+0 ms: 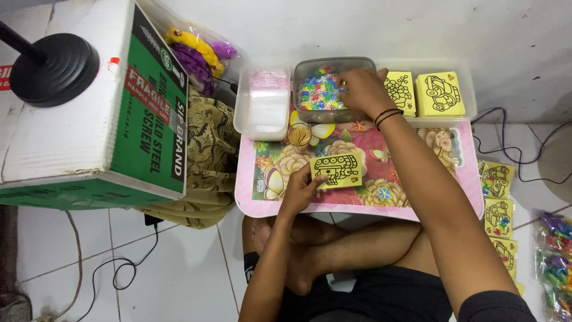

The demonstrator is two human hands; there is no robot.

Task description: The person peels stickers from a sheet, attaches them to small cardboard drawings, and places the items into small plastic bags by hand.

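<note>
Two bare hands work over a small pink floral bench. The left hand rests on the near-left edge of a yellow card with a black outline drawing, fingers flat and pinning it to the bench; the card's long axis runs left to right. The right hand reaches well beyond the card into a clear tub of small coloured pieces at the far edge, fingertips bunched down among them; whether that grip has closed on a piece I cannot tell. So the card lies nearer the person than the tub, under the left hand. Stacks of yellow cards sit just right of the tub, and a white tub stands to its left.
</note>
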